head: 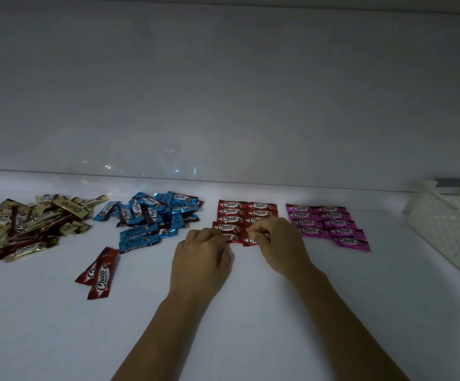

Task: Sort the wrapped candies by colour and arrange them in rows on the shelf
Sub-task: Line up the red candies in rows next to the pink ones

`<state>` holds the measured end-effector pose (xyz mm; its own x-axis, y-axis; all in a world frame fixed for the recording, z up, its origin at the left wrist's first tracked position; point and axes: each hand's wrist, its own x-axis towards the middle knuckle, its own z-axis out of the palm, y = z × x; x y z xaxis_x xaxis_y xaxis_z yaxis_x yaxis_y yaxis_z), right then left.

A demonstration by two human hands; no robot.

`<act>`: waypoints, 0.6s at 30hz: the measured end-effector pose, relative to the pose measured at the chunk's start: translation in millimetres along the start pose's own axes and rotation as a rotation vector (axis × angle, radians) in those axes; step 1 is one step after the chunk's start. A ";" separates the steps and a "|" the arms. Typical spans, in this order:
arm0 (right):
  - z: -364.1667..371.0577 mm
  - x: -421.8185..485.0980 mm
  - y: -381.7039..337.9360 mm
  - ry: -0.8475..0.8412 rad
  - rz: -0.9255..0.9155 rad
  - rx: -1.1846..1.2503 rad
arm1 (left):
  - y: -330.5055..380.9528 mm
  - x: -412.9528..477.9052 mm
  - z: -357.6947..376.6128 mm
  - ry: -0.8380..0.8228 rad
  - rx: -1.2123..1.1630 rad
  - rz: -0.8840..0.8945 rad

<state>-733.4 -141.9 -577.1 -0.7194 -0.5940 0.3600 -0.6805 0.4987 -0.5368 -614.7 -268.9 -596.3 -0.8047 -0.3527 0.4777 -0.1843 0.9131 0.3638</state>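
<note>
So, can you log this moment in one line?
red rows: in progress; left hand, right hand: pinch red candies; pink rows: laid; blue pile, gold pile: loose

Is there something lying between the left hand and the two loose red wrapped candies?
Nothing visible: only bare white shelf lies between the left hand and the two loose red foil-wrapped candies.
</note>
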 end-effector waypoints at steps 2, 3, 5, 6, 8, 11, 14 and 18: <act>4.3 -0.5 2.8 0.056 -0.045 -0.130 | -0.2 -0.4 0.9 0.002 0.001 0.009; 5.9 -1.1 2.7 0.087 -0.055 -0.179 | -0.4 -0.4 1.2 0.002 0.000 0.007; 8.1 -1.7 0.8 0.153 -0.068 -0.242 | -0.8 -0.4 1.9 0.003 -0.001 0.005; 8.3 -1.8 0.0 0.181 -0.072 -0.256 | -0.8 -0.3 1.9 0.005 -0.004 0.007; 9.5 -2.3 0.3 0.210 -0.067 -0.267 | -1.3 -0.1 1.8 0.008 -0.009 0.012; 11.6 -2.1 2.5 0.201 -0.048 -0.268 | -1.6 -0.5 1.2 0.001 -0.027 0.010; 7.6 -2.1 -0.3 0.265 -0.094 -0.266 | -1.5 -0.6 -0.9 0.031 -0.035 0.002; 6.6 -7.2 -17.2 0.318 -0.299 -0.234 | 5.6 -1.3 -8.6 0.131 -0.087 -0.002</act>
<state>-715.6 -150.4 -575.5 -0.4697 -0.5293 0.7066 -0.8506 0.4856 -0.2016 -609.8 -265.1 -588.0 -0.7230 -0.3833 0.5747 -0.1317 0.8931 0.4301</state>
